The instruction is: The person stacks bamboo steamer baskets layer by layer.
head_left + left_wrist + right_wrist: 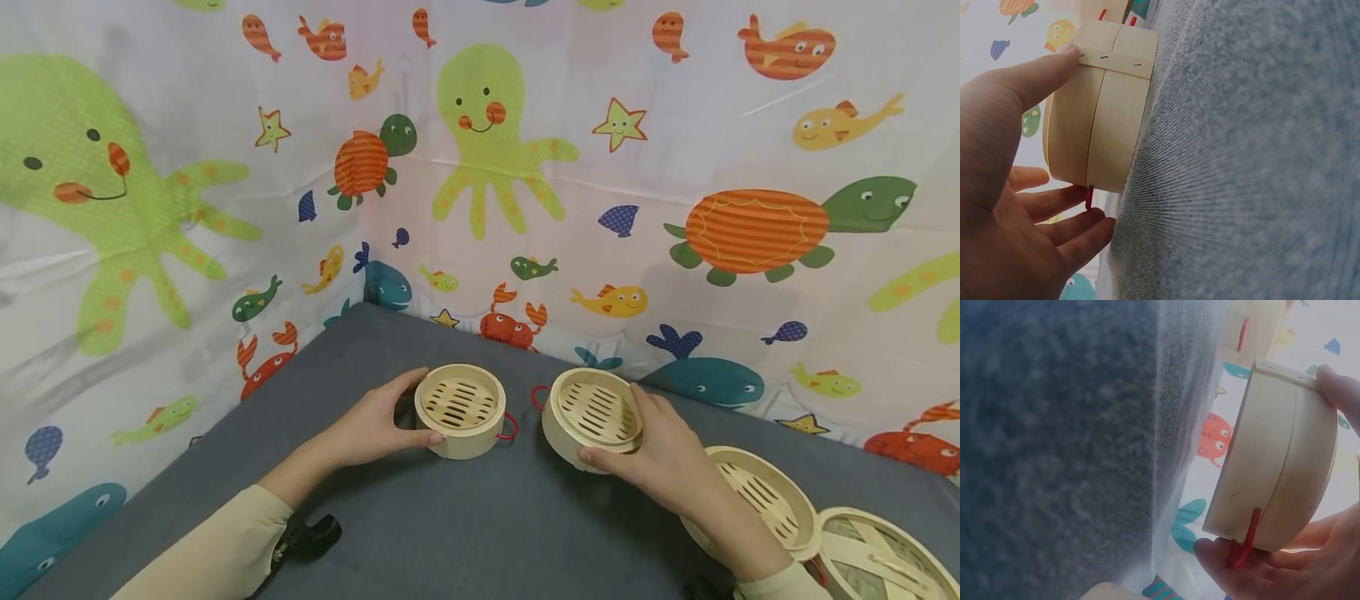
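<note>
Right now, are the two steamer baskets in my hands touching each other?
Apart. The head view shows grey tabletop between the left steamer basket and the right steamer basket.

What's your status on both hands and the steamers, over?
Left hand gripping left basket, resting on table. Right hand holding right basket, raised and tilted. Third basket and lid near right forearm; only red handles between held baskets.

Two hands [381, 422], three slatted baskets [460, 412], one woven lid [883, 560]

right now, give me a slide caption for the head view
Left fingers hold one bamboo steamer; right fingers hold another steamer tilted above the grey tabletop.
</note>
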The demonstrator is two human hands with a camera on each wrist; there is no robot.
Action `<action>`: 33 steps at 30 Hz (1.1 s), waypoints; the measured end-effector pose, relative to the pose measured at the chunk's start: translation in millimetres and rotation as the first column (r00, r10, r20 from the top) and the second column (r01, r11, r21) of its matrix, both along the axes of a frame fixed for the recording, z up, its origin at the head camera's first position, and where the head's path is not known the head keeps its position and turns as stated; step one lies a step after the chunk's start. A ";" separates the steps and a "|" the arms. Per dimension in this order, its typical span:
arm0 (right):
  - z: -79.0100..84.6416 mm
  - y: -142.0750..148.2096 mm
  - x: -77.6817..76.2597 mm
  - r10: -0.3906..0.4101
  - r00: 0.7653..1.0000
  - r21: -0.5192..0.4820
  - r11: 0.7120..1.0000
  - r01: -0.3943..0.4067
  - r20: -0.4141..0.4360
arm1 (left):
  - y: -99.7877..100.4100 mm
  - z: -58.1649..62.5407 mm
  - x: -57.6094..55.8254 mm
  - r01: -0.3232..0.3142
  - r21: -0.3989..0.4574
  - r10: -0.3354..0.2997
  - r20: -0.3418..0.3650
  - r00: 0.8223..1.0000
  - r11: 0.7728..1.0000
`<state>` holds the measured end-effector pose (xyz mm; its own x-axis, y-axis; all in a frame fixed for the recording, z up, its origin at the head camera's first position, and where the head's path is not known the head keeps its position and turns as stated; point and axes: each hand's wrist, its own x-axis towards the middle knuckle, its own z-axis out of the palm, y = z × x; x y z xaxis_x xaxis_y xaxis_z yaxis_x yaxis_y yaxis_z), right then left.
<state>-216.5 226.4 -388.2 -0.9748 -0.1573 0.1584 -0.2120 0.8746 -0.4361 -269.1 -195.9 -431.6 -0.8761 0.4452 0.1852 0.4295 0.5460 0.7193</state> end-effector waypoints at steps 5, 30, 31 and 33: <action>1.3 -2.6 -2.4 0.001 1.000 -0.015 1.000 -0.001 0.000 | -1.2 0.6 1.4 -0.012 0.001 0.012 -0.017 1.000 1.000; 14.7 -26.4 -9.2 0.010 0.999 -0.070 0.997 -0.013 -0.041 | 2.6 -1.5 0.0 0.037 0.083 -0.032 -0.057 0.998 0.996; 14.8 -26.9 -9.1 0.010 0.999 -0.068 0.998 -0.014 -0.048 | 3.0 -1.7 0.0 0.041 0.090 -0.037 -0.054 0.998 0.995; 15.1 -28.1 -8.6 0.014 0.998 -0.068 0.997 -0.018 -0.058 | 3.8 -2.3 0.2 0.047 0.104 -0.043 -0.046 0.998 0.993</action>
